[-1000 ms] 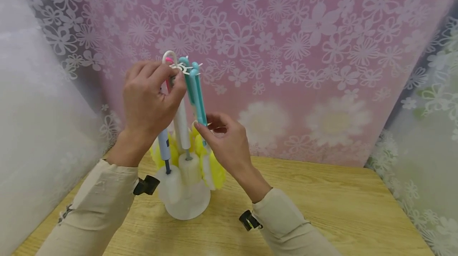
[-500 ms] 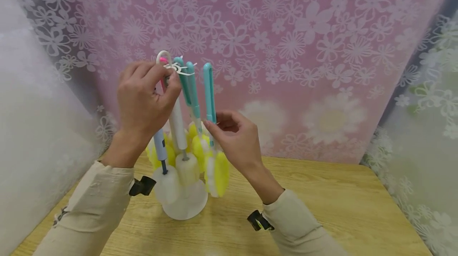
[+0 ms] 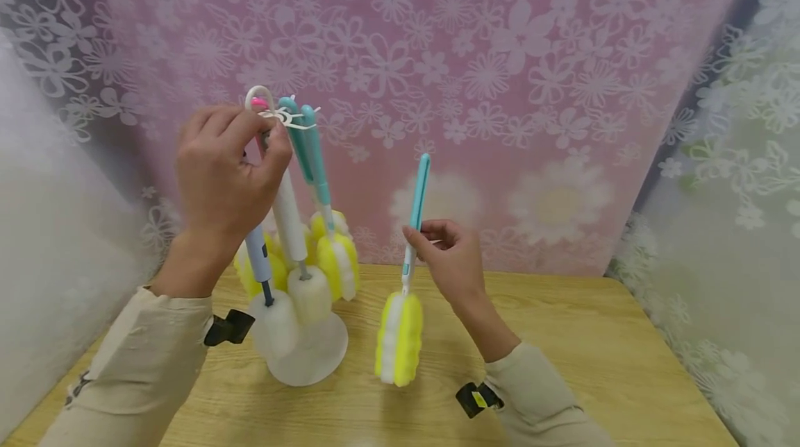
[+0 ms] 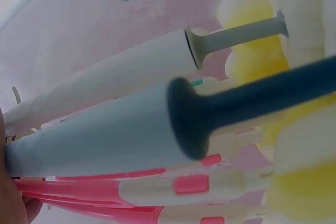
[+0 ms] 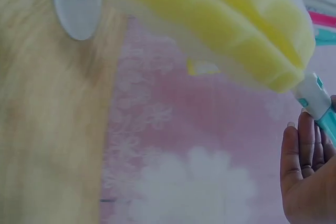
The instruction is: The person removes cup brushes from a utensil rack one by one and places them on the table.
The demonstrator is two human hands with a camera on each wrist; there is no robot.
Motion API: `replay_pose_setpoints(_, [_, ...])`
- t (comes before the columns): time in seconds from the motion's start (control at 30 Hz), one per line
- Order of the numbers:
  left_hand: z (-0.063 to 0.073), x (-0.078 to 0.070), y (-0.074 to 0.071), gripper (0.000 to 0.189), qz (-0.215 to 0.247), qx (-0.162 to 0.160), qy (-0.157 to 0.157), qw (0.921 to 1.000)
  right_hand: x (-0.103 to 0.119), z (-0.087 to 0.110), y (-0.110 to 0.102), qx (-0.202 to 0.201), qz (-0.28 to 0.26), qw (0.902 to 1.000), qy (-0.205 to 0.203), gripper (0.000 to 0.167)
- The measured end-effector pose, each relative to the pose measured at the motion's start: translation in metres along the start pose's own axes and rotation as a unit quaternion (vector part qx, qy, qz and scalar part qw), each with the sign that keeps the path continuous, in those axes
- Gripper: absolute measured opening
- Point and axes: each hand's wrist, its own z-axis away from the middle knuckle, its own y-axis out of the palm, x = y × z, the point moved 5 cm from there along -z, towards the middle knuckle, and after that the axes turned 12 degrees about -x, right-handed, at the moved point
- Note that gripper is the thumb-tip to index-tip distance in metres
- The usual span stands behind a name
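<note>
Pinch grip, left hand point(image 3: 228, 169): thumb and fingers curled at the white rack top point(image 3: 286, 117) of a stand, left sleeve point(image 3: 140, 357) and black clip point(image 3: 230, 327) below it. Pale sheeting point(image 3: 56, 239) far left. Blue-handled brush point(image 3: 257, 256) hangs under that hand, white sponge head down; pink-handled brushes point(image 4: 94, 190) beside it in left wrist view, partly hidden from the head camera. Next right, white-handled brush point(image 3: 289, 221), also white head, slightly tilted. Round white base point(image 3: 309, 360) under them on the wood table point(image 3: 562, 336). Two teal-handled brushes point(image 3: 315, 155) hang at the rack's right side, yellow-and-white sponge low, behind the white heads. Then a gap, then the loose teal brush point(image 3: 398, 336), apart from the stand, over the table, head down, handle leaning a bit right; yellow-and-white sponge. Right hand point(image 3: 453, 263) holds it, thumb and fingers pinching lower handle. Right sleeve point(image 3: 537, 391) with its own clip point(image 3: 480, 400). Pink floral curtain point(image 3: 462, 114) behind; more patterned sheeting point(image 3: 706, 294) far right.
</note>
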Motion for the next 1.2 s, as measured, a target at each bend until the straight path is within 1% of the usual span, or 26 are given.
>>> replay_pose_setpoints(0.07, [-0.001,0.001,-0.001,0.042,-0.003,0.001,0.0,1.0,-0.016,0.002,0.0,0.001,0.001,0.9993,0.038,0.029])
replay_pose_setpoints(0.13, [-0.001,0.001,-0.002,0.042,-0.006,0.003,-0.001,1.0,-0.043,0.003,0.0,-0.001,-0.001,0.9975,0.071,0.033])
replay_pose_setpoints(0.27, [-0.001,0.002,-0.003,0.043,-0.011,0.005,-0.001,0.9999,-0.079,0.011,0.005,0.005,0.006,0.9899,0.141,0.034])
replay_pose_setpoints(0.4, [-0.001,0.004,-0.003,0.042,-0.012,0.003,-0.004,0.9999,-0.105,0.022,0.012,0.017,0.024,0.9805,0.195,0.035])
replay_pose_setpoints(0.47, [-0.001,0.004,-0.004,0.042,-0.012,0.002,-0.005,0.9999,-0.116,0.027,0.014,0.025,0.035,0.9772,0.208,0.035])
replay_pose_setpoints(0.67, [-0.001,0.005,-0.004,0.042,-0.012,-0.004,-0.005,0.9999,-0.145,0.039,0.025,0.054,0.067,0.968,0.236,0.039])
replay_pose_setpoints(0.8, [-0.001,0.003,-0.003,0.042,-0.01,-0.01,-0.002,0.9999,-0.158,0.044,0.032,0.063,0.094,0.9621,0.248,0.038])
replay_pose_setpoints(1.07, [0.0,0.0,-0.001,0.041,-0.013,-0.003,-0.004,0.9999,-0.168,0.046,0.04,0.075,0.13,0.9573,0.247,0.033])
replay_pose_setpoints(1.2, [0.001,-0.001,0.0,0.041,-0.011,0.0,-0.003,0.9999,-0.17,0.045,0.041,0.082,0.174,0.9527,0.235,0.033])
